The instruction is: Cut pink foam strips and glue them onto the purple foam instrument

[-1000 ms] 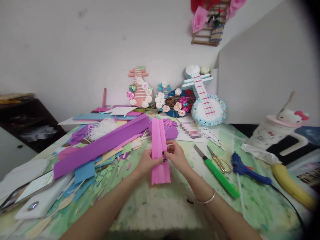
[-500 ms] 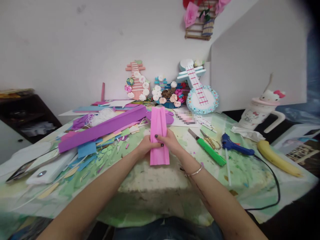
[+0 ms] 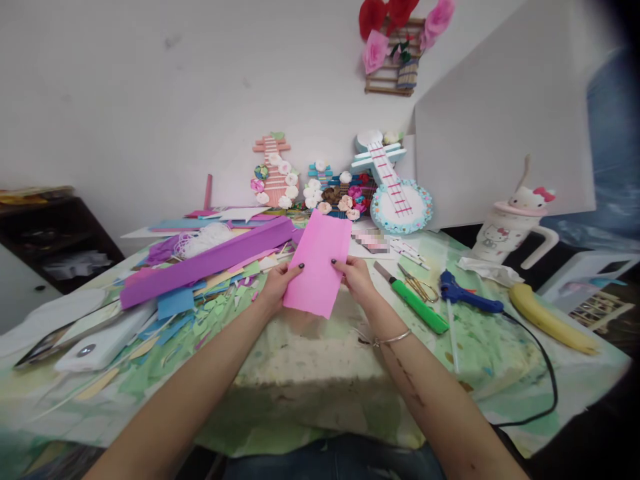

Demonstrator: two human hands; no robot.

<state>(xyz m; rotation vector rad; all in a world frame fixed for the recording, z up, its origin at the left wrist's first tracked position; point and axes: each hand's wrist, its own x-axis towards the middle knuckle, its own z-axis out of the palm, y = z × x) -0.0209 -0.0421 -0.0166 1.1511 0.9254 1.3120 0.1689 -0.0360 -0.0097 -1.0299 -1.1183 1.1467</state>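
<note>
A flat strip of pink crepe paper [image 3: 319, 263] is held up over the near middle of the table, tilted a little to the right at its top. My left hand [image 3: 281, 285] pinches its left edge, thumb on the front face. On the opposite edge my right hand [image 3: 356, 277] grips the paper the same way, with its fingers behind. Behind the paper, to the left, lies a long folded strip of purple crepe paper [image 3: 210, 263]. Right of my right hand are a green utility knife [image 3: 419, 307] and gold-handled scissors [image 3: 419, 283].
A blue hot glue gun [image 3: 470, 293] with a black cord, a banana [image 3: 553, 320] and a lidded cup [image 3: 500, 233] stand or lie at right. Paper scraps [image 3: 200, 317], white string [image 3: 203, 241] and a white phone-like device [image 3: 103, 343] cover the left. Decorated instrument models [image 3: 400, 203] lean against the wall.
The pink paper, earlier narrow with lengthwise folds, is now spread wider and flat. My hands have moved apart to its two edges. The view has shifted slightly upward.
</note>
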